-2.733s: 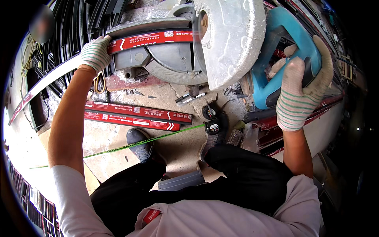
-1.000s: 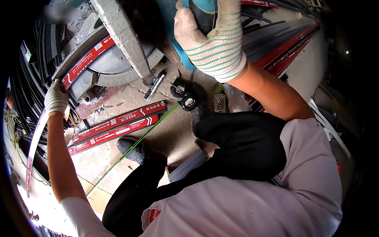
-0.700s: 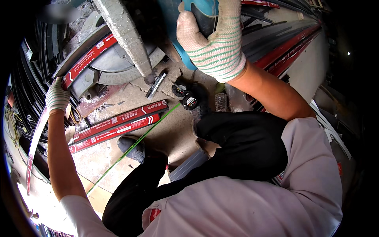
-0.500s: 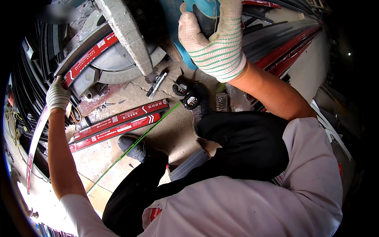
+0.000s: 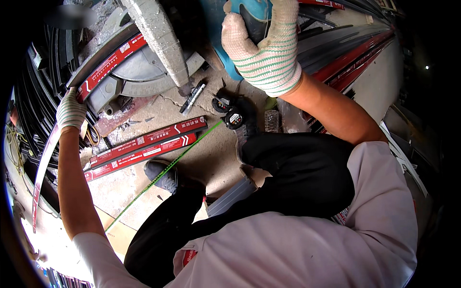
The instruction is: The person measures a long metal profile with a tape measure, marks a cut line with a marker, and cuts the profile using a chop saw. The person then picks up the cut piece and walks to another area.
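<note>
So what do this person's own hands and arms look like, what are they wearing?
Both hands are in knitted work gloves of an off-white, speckled yarn. The right hand has green stripes across the cuff and back of its glove; the left hand has a plainer glove with a ribbed cuff. The forearms are bare below short pale sleeves of a light shirt. No watch or band shows.

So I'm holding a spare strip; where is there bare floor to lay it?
Bare floor lies between the two red strips, the green line and the tape measures. A smaller patch sits below the strips, left of the shoe. Near the saw it is crowded with debris and a marker.
</note>
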`<state>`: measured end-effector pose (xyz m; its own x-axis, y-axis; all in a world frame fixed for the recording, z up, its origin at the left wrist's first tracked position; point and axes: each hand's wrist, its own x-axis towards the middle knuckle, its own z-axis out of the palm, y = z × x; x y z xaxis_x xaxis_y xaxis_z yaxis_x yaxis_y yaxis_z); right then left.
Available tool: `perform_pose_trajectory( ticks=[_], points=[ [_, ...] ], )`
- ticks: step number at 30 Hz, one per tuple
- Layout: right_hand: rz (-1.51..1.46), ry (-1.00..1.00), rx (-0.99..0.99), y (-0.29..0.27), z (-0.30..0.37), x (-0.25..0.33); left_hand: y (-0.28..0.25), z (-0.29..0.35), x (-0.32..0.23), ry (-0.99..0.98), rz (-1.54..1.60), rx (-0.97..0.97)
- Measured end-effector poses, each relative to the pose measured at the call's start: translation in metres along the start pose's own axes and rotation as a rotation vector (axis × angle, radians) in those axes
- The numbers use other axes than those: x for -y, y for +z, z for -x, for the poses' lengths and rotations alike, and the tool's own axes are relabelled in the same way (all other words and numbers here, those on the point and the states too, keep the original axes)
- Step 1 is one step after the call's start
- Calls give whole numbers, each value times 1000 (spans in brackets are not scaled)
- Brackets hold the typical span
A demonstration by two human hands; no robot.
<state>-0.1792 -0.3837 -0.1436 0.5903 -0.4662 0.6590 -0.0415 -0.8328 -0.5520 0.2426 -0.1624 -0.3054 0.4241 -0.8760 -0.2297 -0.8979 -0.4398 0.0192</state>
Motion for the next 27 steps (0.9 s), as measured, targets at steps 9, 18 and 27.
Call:
perform_pose_trajectory(
  ticks=[9, 18, 27],
  points=[
    [111, 20, 29, -2, 8, 6, 17, -3, 18, 20, -8, -54],
    [132, 25, 59, 0, 30, 3, 20, -5, 23, 52, -9, -40],
    [23, -63, 9, 10, -16, -30, -1, 10, 7, -43, -49, -23]
  ],
)
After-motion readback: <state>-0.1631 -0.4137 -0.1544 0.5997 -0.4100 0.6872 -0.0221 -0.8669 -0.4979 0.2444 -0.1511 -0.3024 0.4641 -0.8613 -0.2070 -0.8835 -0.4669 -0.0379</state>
